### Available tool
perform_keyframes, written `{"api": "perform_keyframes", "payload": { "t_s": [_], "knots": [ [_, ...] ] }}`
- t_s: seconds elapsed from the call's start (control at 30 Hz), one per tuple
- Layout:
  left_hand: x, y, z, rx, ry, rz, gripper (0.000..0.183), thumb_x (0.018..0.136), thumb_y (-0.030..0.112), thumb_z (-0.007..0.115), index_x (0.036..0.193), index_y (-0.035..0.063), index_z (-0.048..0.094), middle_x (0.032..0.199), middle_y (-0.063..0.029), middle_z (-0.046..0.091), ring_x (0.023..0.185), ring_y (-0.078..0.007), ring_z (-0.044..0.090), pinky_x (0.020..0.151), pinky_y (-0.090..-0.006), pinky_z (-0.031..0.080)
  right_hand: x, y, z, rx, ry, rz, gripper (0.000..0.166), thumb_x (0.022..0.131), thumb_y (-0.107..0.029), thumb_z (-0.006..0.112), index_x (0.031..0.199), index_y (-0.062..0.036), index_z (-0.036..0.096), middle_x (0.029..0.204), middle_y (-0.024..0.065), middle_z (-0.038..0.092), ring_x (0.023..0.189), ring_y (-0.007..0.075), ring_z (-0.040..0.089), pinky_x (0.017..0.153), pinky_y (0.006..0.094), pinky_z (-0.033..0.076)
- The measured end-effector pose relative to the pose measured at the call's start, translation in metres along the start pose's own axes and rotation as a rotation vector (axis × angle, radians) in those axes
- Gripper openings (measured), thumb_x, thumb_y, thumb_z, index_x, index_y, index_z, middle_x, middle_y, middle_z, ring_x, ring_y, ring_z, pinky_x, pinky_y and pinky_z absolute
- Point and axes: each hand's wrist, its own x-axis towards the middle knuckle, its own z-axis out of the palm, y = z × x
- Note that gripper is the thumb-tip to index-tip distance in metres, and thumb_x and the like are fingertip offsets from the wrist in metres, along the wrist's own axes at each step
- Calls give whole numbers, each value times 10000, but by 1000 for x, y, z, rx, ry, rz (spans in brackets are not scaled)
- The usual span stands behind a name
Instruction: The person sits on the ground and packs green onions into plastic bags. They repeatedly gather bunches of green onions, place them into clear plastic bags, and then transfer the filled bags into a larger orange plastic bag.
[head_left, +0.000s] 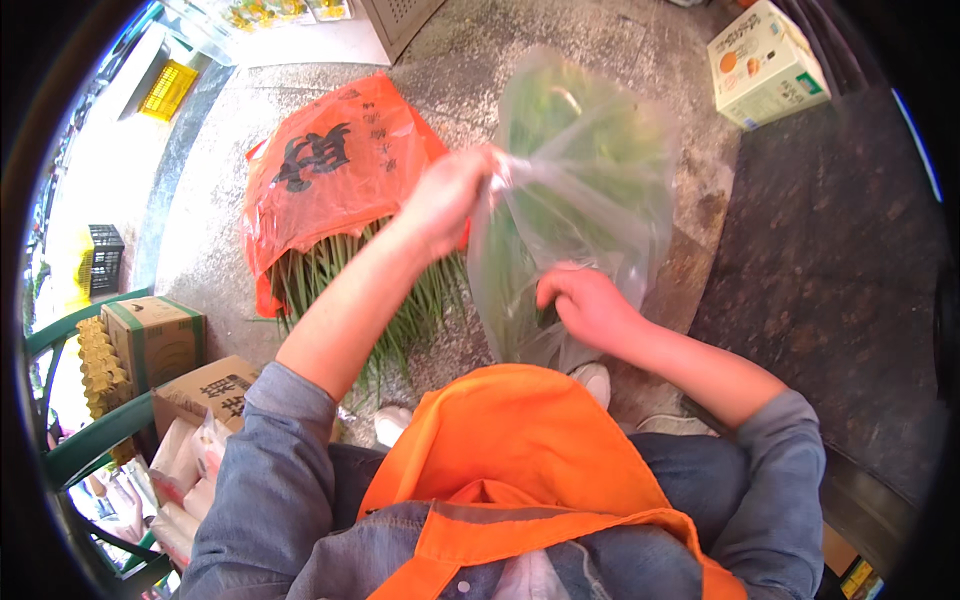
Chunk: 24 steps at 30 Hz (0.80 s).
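Note:
A large clear plastic bag (592, 180) with green leafy stuff inside, blurred, stands on the floor before me. My left hand (457, 187) grips its gathered edge at the upper left. Lower down, my right hand (581, 300) has curled fingers against the front of the same bag, pinching the film. Left of the bag lies a bunch of long thin green stalks (405, 300), like chives or scallions. A red plastic bag (330, 172) with black characters covers their upper part. My left forearm passes over the stalks and hides some of them.
A printed white carton (765, 67) stands at the upper right, beside a dark surface (825, 300). On the left are cardboard boxes (169, 337), stacked egg trays (101, 367), a green metal rail (105, 427) and a black crate (105, 259). Farther off is a yellow crate (169, 90).

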Motion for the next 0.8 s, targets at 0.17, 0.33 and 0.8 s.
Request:
{"api": "perform_keyframes", "payload": {
  "t_s": [0.17, 0.33, 0.8],
  "knots": [
    [-12, -34, 23, 92, -194, -25, 129, 816, 166, 495, 815, 82, 593, 777, 6, 523, 751, -105, 457, 659, -259, 360, 0, 136, -40, -639, 351, 407, 260, 900, -135, 457, 1123, -25, 531, 969, 172, 610, 929, 322, 585, 821, 379, 476],
    [-13, -90, 40, 441, -364, -166, 203, 857, 237, 458, 817, 99, 602, 772, -5, 549, 724, -121, 484, 666, -282, 408, 38, 138, -64, -566, 259, 921, 774, 845, -610, 447, 1240, 54, 492, 1079, 225, 610, 1072, 347, 559, 986, 421, 369],
    [-15, -110, 17, 138, -256, -168, 161, 837, 99, 432, 747, 65, 561, 641, 23, 484, 587, -87, 424, 569, -234, 344, 81, 174, 62, -744, 543, 1037, 1086, 618, -554, 726, 1366, 56, 228, 1246, 280, 445, 1119, 396, 481, 973, 480, 350]
  ]
}}
